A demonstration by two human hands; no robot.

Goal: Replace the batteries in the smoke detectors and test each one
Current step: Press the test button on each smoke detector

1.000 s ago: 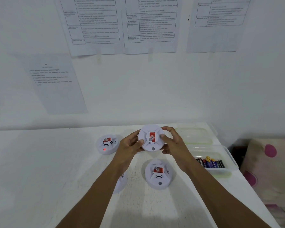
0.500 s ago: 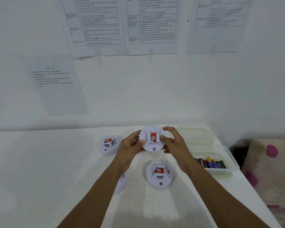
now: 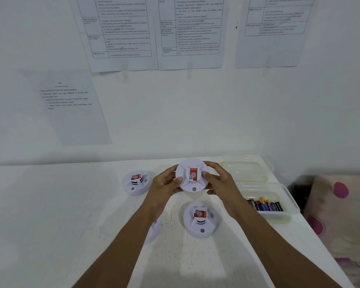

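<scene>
Head cam, fwd-down over table (image 3: 50, 204)

Four smoke detectors (image 3: 192, 177) (image 3: 135, 182) (image 3: 200, 220) (image 3: 155, 229); two clear tubs (image 3: 244, 171) (image 3: 290, 204); four wall sheets (image 3: 121, 34) (image 3: 191, 28) (image 3: 274, 21) (image 3: 71, 104); batteries (image 3: 265, 204) too bunched to count.

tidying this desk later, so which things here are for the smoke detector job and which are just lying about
For the job: held detector, left detector, near detector, half-hidden detector, batteries, tub.
Lying about: clear lid, wall papers, spotted cushion.

One purple battery (image 3: 269, 207) in the clear container (image 3: 291, 206) bore "PK CELL". The adjacent dark battery (image 3: 253, 203) appeared marked "EVEREADY". Print on the wall sheets (image 3: 190, 32) and red detector labels (image 3: 193, 172) was illegible.
</scene>
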